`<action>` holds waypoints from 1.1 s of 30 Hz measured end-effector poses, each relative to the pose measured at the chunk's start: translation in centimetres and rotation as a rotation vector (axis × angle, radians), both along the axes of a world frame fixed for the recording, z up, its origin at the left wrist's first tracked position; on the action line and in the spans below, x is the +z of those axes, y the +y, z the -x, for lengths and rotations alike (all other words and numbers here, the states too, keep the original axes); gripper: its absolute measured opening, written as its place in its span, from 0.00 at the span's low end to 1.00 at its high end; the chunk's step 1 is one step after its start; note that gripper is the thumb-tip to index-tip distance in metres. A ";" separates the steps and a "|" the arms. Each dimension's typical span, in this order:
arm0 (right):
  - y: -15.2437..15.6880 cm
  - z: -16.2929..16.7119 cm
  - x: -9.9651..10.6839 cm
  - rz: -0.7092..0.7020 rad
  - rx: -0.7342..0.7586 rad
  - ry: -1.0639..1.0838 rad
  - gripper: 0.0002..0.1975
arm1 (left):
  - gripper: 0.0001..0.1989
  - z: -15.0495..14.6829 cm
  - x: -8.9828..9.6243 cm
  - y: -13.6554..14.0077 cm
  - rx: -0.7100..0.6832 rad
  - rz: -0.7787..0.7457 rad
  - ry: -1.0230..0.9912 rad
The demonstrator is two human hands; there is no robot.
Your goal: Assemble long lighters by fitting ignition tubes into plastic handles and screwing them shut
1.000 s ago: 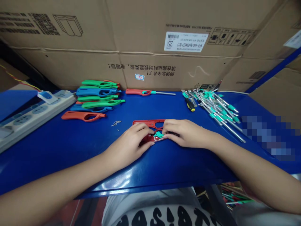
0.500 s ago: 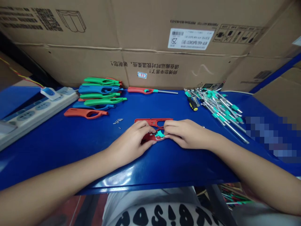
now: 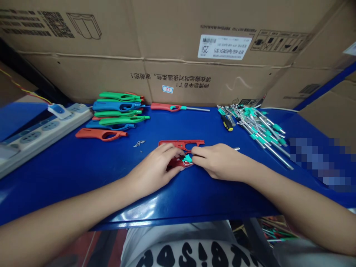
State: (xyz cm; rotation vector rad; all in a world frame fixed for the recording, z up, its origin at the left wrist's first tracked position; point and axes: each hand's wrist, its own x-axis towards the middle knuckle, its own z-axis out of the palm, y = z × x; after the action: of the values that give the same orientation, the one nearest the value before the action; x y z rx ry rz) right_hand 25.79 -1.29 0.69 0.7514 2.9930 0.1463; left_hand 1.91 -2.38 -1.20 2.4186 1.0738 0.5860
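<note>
In the head view, my left hand [image 3: 154, 163] is closed around the rear of a red lighter shell half [image 3: 172, 163] low over the table. A teal trigger piece [image 3: 188, 159] with a white wire and a small dark part sits in that half. My right hand [image 3: 219, 161] pinches at its front end, fingertips beside the trigger. A metal tube's tip [image 3: 236, 148] shows behind the right hand; the rest is hidden. The matching red shell half [image 3: 178, 142] lies just beyond both hands. Small screws [image 3: 139, 144] are scattered to the left.
Green, blue and orange lighter shells [image 3: 119, 106] are piled at the back left near a power strip [image 3: 41, 129]. An assembled red lighter [image 3: 167, 107] lies at the back. Metal tubes with teal parts [image 3: 261, 126] and a yellow-black screwdriver [image 3: 227, 123] lie right. A cardboard box [image 3: 172, 44] stands behind.
My right hand has turned and shifted slightly, its fingers curling closer by the trigger. More of the metal tube's tip shows behind it. My left hand stays nearly still.
</note>
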 end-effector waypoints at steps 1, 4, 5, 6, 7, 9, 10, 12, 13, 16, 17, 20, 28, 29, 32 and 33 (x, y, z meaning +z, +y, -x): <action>-0.1 0.1 0.0 0.003 0.005 -0.003 0.13 | 0.10 0.0 0.0 0.0 -0.002 -0.002 0.002; -0.4 0.3 0.1 0.012 -0.010 0.024 0.11 | 0.11 -0.1 0.1 0.0 -0.006 -0.003 0.007; -0.5 0.3 0.0 0.022 -0.029 0.049 0.10 | 0.11 -0.1 0.1 0.0 -0.010 -0.001 0.010; -0.5 0.3 0.0 0.037 -0.053 0.080 0.10 | 0.11 -0.1 0.2 -0.1 -0.013 0.001 0.011; -0.5 0.3 0.0 0.062 -0.080 0.119 0.10 | 0.11 -0.1 0.2 -0.1 -0.016 0.003 0.013; -0.3 0.1 -0.1 0.138 -0.138 0.218 0.11 | 0.13 0.0 0.2 -0.2 -0.023 -0.002 0.017; -0.1 0.0 -0.2 0.187 -0.165 0.276 0.10 | 0.13 0.1 0.2 -0.2 -0.029 -0.012 0.023; 0.3 -0.3 -0.3 0.300 -0.204 0.385 0.08 | 0.15 0.2 0.1 -0.2 -0.047 -0.041 0.040; 0.5 -0.4 -0.3 0.354 -0.213 0.431 0.06 | 0.16 0.2 0.0 -0.2 -0.055 -0.059 0.049; 1.2 -0.7 -0.5 0.469 -0.218 0.509 0.05 | 0.17 0.3 -0.1 -0.3 -0.079 -0.107 0.089; 1.3 -0.7 -0.5 0.495 -0.219 0.523 0.05 | 0.17 0.4 0.0 -0.4 -0.084 -0.125 0.109; 1.7 -0.8 -0.5 0.553 -0.240 0.555 0.06 | 0.17 0.3 0.3 -0.6 -0.095 -0.179 0.177; 1.8 -0.5 -0.5 0.590 -0.366 0.566 0.13 | 0.15 0.3 0.2 -0.9 -0.080 -0.187 0.166; 1.7 -0.5 -0.5 0.583 -0.374 0.567 0.13 | 0.15 0.3 0.1 -0.9 -0.087 -0.182 0.167; 1.5 -0.2 -0.6 0.578 -0.392 0.563 0.12 | 0.15 0.3 0.0 -0.7 -0.103 -0.198 0.196; 1.4 -0.1 -0.6 0.580 -0.390 0.563 0.11 | 0.16 0.3 0.0 -0.7 -0.102 -0.211 0.221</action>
State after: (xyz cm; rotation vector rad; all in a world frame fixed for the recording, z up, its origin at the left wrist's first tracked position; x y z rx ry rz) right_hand 25.93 0.13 0.12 1.4323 2.9785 -1.0546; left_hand 1.60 -3.09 -1.18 2.7559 1.0101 0.4237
